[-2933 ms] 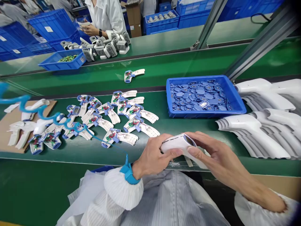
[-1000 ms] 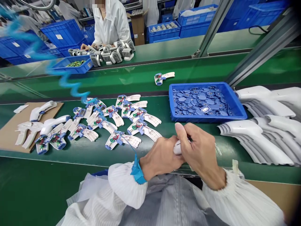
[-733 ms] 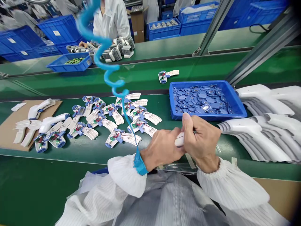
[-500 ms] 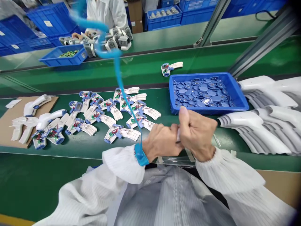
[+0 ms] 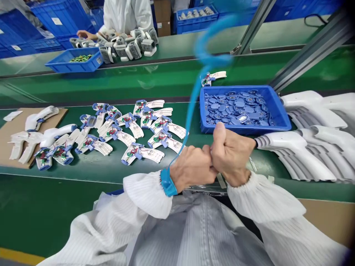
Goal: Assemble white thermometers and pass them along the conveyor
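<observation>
The white casing, of which a narrow part had shown half a second before, was now covered between the two hands; its position inside the fingers I could not tell with certainty. The left hand [image 5: 194,166] was clenched around it, with knuckles upward, and the right hand [image 5: 233,153] was also clenched, pressed against the left one, with its thumb pointing up. Both hands were above the front part of the green bench [image 5: 97,168]. On the left wrist was a blue band [image 5: 168,183], and from it a blue coiled cord [image 5: 205,57] rose upward, blurred in its upper part.

Just beyond the right hand stood a blue tray [image 5: 279,111], filled with blue oval parts [image 5: 238,105]. To the right of this hand lay stacked white shells [image 5: 294,147]. To the left of the hands were spread many open half-shells [image 5: 142,152], which carried blue pieces, small boards and red wires. Farther to the left, two closed white devices [image 5: 57,135] lay on and near a sheet of cardboard [image 5: 15,125].

Behind the tray, one more half-shell [image 5: 217,75] was on the green belt [image 5: 122,81]. Across the belt there was a heap of grey and white pieces [image 5: 133,48], and behind it a co-worker's hand [image 5: 86,35].
</observation>
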`<state>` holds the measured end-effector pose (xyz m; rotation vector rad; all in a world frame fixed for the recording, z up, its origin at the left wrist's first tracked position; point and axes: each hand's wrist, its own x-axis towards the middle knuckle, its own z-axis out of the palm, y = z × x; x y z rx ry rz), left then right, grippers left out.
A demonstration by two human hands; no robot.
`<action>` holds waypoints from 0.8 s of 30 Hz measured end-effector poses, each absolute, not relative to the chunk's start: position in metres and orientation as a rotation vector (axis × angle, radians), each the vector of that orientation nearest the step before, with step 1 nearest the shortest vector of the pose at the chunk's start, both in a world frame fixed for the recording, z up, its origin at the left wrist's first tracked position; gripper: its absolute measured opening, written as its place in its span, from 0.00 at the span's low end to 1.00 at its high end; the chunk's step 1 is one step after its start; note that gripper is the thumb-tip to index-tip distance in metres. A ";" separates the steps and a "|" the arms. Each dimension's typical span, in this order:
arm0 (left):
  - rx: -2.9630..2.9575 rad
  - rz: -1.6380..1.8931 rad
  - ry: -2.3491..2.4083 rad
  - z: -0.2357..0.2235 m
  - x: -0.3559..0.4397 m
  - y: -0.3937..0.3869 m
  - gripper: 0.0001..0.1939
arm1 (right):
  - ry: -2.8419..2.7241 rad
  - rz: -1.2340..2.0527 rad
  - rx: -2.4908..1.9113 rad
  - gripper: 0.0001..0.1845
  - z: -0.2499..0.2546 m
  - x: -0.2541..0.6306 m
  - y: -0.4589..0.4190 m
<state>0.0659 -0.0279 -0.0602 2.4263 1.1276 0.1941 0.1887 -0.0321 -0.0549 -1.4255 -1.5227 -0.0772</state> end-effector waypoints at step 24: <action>1.997 0.093 1.252 -0.029 0.004 -0.015 0.12 | -1.865 0.313 -2.188 0.25 0.038 0.290 0.158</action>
